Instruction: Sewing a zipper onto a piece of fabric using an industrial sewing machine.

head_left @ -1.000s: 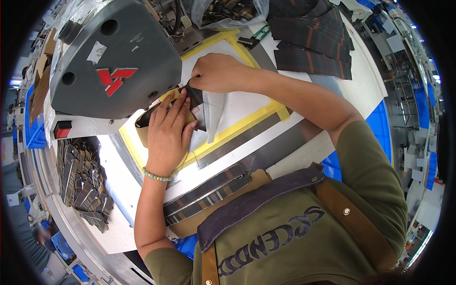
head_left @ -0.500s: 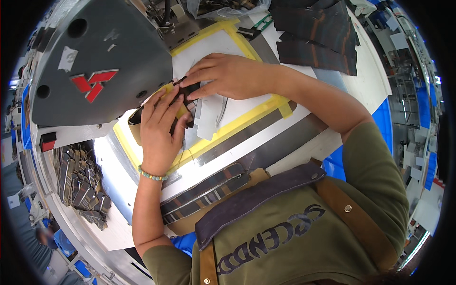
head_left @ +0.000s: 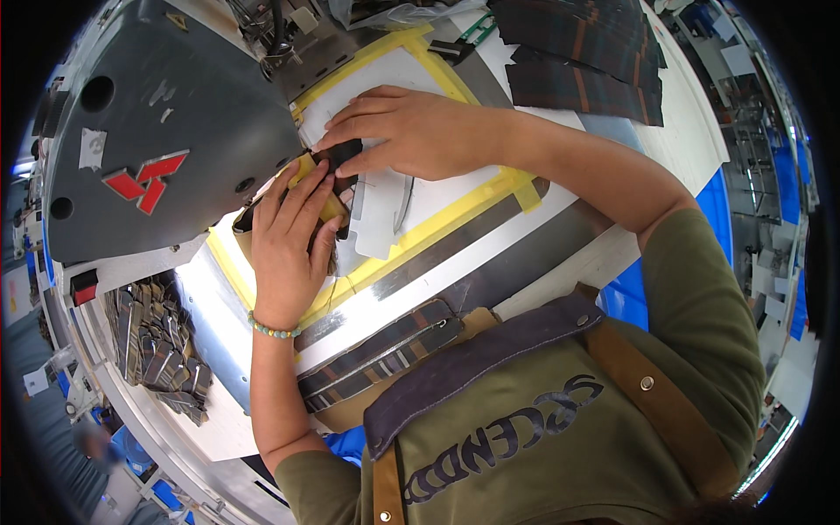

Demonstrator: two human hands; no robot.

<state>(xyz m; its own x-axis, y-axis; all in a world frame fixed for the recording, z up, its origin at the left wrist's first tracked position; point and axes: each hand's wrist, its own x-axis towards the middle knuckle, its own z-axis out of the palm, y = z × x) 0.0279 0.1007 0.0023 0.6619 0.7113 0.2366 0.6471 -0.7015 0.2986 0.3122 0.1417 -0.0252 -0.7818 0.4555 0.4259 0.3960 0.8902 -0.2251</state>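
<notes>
At the bed of a grey sewing machine [head_left: 166, 122], a dark fabric piece [head_left: 343, 159] with a yellow strip [head_left: 331, 208] lies partly under my fingers. My left hand [head_left: 290, 236] rests on this work, fingers stretched over it and thumb apart. From the other side, my right hand [head_left: 389, 133] touches the dark fabric, its fingers extended and spread. A tan, curved part [head_left: 244, 236] sticks out left of my left hand. Beside the work lies a translucent white template [head_left: 376, 219]. The needle area is hidden by the machine head.
Yellow tape [head_left: 437, 232] borders the white work surface. A heap of plaid pieces [head_left: 162, 350] lies at left, with stacked dark plaid panels [head_left: 586, 79] at far right. Near my body is a plaid piece with a zipper [head_left: 385, 354]. A green-handled tool [head_left: 477, 31] lies at the back.
The machine and table have shifted slightly left in view. My right fingers have slid a little toward the machine, while my left hand stays on the work.
</notes>
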